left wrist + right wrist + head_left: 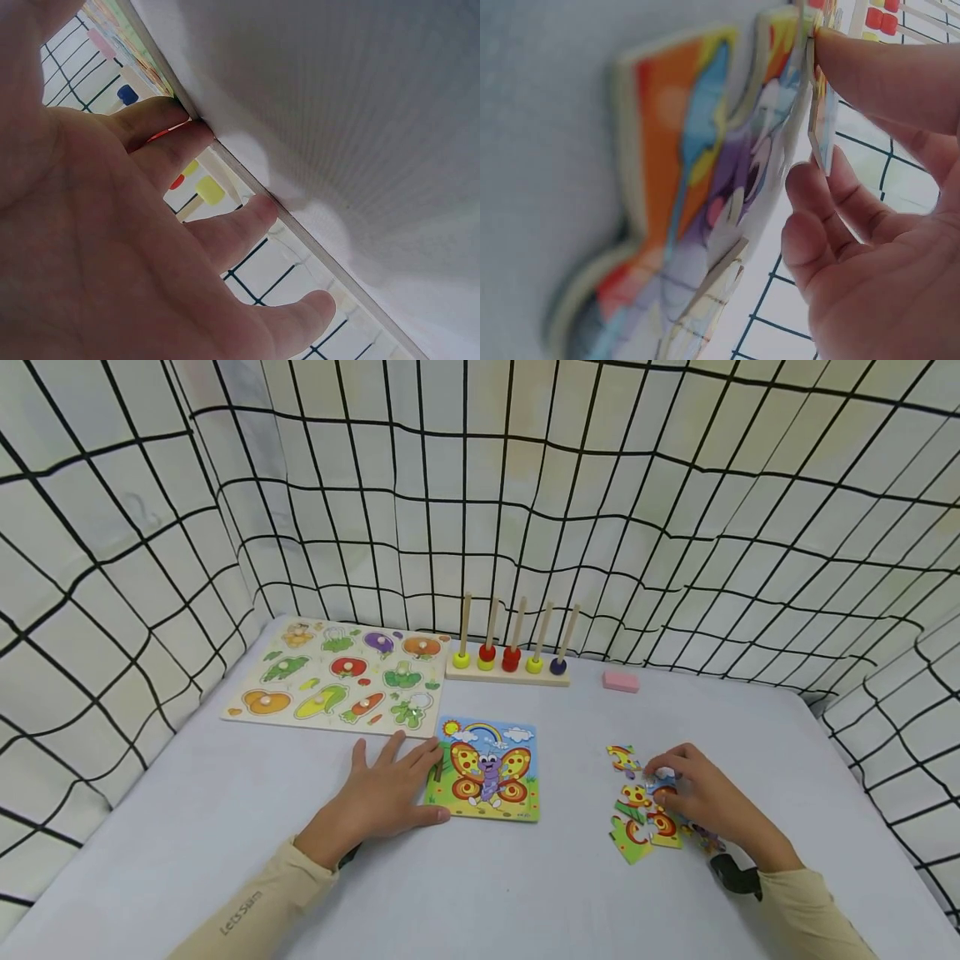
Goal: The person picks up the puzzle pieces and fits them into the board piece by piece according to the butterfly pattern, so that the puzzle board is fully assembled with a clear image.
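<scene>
A square butterfly puzzle board [489, 772] lies flat on the table in the head view. My left hand [390, 792] rests at its left side with the fingers spread; the thumb and fingers touch its edge. Farther right, my right hand [701, 793] pinches a small puzzle piece [823, 124] between thumb and fingers, just above a heap of loose puzzle pieces [632, 839]. The right wrist view shows an orange and purple piece [667, 112] close to the camera. My right hand hides part of the heap.
A vegetable peg puzzle [318, 672] lies at the back left, its near right corner by the butterfly board. Beside it stands a wooden peg stand [487, 675] with coloured beads. A pink block [621, 682] sits at the back right. Black netting [465, 500] surrounds the table.
</scene>
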Action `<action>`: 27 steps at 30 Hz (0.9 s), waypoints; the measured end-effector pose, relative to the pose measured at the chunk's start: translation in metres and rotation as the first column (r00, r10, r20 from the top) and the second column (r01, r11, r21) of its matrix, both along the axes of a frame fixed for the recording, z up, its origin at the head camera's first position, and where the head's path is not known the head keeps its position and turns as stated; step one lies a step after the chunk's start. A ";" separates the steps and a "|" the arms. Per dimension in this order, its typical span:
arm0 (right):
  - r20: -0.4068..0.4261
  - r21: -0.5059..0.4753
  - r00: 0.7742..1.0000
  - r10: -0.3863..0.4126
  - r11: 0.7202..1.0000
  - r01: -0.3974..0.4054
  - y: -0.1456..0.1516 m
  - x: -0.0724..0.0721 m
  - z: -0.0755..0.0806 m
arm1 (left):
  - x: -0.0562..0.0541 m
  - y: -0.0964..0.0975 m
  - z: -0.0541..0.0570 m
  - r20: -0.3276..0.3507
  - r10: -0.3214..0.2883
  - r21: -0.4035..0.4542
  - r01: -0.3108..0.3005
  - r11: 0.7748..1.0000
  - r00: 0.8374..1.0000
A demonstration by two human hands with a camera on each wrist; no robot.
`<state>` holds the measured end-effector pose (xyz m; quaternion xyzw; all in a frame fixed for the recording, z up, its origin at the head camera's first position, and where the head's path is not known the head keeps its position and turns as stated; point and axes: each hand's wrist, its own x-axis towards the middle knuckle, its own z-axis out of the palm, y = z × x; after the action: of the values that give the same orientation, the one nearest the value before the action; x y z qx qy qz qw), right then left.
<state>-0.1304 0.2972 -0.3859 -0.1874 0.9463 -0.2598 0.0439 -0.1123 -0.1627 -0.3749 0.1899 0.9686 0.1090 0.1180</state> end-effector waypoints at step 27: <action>0.020 -0.045 0.992 -0.122 0.991 0.123 0.001 0.000 0.002 | 0.001 0.000 -0.001 0.000 0.004 0.013 -0.004 1.000 1.000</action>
<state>-0.1300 0.2986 -0.3841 -0.1275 0.9493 -0.2855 0.0316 -0.1117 -0.1631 -0.3755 0.1890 0.9682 0.1153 0.1165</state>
